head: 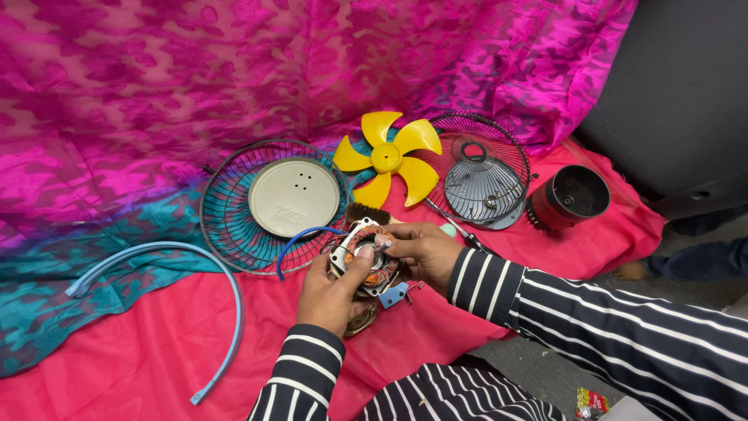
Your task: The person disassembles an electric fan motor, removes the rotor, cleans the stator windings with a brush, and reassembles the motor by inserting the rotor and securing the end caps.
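Above the red cloth (156, 351), the left hand (331, 292) cups a fan motor (366, 256) from below, thumb pressed on its rim, steadying it. The right hand (421, 248) pinches the motor's shaft end between fingertips. Copper windings show inside the square metal frame. Yellow blade (387, 157) and wire guards (269, 206) lie beyond.

A small red and yellow snack packet (591, 403) (crumpled) lies on the grey floor (538, 374) at bottom right.
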